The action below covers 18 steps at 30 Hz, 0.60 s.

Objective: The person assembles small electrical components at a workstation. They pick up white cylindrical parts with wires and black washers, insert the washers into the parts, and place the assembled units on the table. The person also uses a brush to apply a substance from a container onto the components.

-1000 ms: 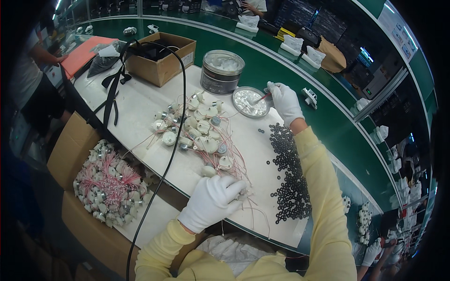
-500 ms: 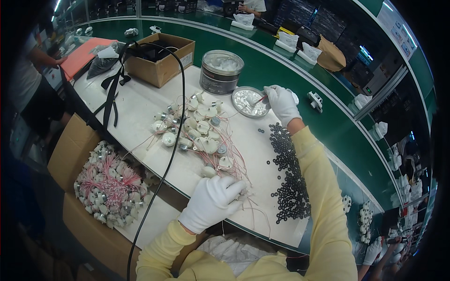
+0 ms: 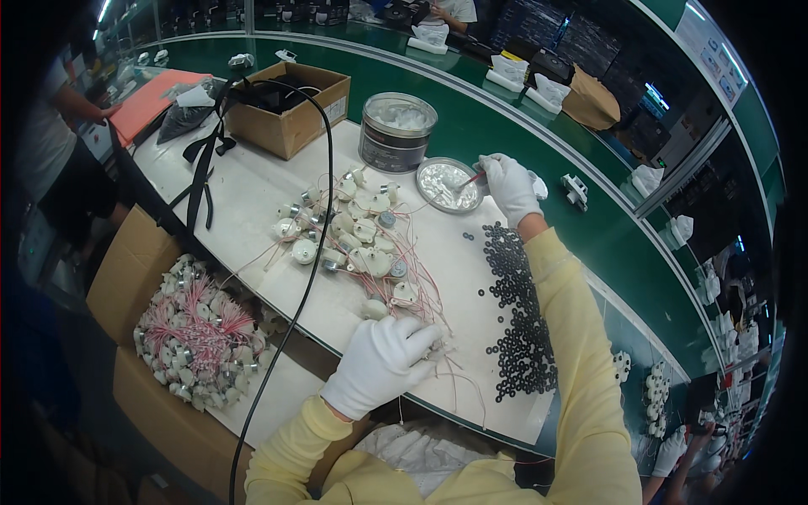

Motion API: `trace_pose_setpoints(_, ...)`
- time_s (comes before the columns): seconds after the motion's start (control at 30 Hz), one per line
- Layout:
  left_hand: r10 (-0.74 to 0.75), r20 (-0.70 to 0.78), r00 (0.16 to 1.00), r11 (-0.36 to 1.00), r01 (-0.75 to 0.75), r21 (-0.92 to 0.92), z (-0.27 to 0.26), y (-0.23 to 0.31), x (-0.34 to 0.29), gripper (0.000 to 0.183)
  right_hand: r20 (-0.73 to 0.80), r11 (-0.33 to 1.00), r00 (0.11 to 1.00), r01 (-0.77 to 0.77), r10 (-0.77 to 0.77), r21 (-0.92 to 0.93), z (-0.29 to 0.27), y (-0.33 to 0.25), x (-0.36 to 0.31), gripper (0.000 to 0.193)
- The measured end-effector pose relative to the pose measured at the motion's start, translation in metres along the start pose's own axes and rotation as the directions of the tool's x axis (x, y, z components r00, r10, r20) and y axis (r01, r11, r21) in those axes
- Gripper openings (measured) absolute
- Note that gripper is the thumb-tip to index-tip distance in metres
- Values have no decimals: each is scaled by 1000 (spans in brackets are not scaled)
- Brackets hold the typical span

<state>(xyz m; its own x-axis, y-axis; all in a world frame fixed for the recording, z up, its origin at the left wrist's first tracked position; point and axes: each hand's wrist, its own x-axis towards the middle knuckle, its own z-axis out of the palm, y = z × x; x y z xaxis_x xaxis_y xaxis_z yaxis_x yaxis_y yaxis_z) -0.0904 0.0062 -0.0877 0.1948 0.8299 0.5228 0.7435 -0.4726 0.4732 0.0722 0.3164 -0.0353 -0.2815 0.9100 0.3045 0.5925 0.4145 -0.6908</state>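
My right hand (image 3: 509, 187), in a white glove, is closed around a thin reddish stick (image 3: 471, 180). The stick's tip reaches into whitish grease (image 3: 446, 181) in a round shallow metal lid (image 3: 421, 190). My left hand (image 3: 379, 362), also gloved, is curled at the table's near edge with its fingers bent together; what lies inside them is hidden. Thin pink wires (image 3: 454, 370) trail out beside its fingertips. Just beyond it, several small white motors (image 3: 366, 261) with pink wires lie in a heap. Small black rings (image 3: 522, 337) are spread beside my right forearm.
An open metal tin (image 3: 394, 147) stands behind the lid. A cardboard box (image 3: 290, 126) sits at the back left, with pliers (image 3: 209, 202) nearby. A black cable (image 3: 316, 244) crosses the table. More motors fill a carton (image 3: 139, 374) at lower left. A green conveyor (image 3: 471, 109) runs behind.
My right hand has shifted very slightly, with the stick still in the grease. My left hand stays put. A white part on the conveyor beyond my right hand has moved right and nearer.
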Motion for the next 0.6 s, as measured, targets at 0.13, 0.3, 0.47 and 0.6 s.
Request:
trace_pose_setpoints(0.13, 1, -11, 1000, 1000, -1, 11, 1, 0, -1, 26, 51, 998, 997, -63, 63, -17, -3, -1, 0, 34)
trace_pose_setpoints(0.3, -11, 2, 1000, 1000, 11, 4, -1, 0, -1, 28, 67, 992, 992, -114, 111, 53, -7, -9, -1, 34)
trace_pose_setpoints(0.47, -1, -8, 1000, 1000, 1, -3, 0, 0, -1, 28, 47, 998, 997, -65, 64, 25, -2, -12, -1, 39)
trace_pose_setpoints(0.6, -16, 13, 1000, 1000, 16, -6, -1, 1, 0, 26, 69, 994, 995, -66, 72, -83, 0, -12, -1, 41)
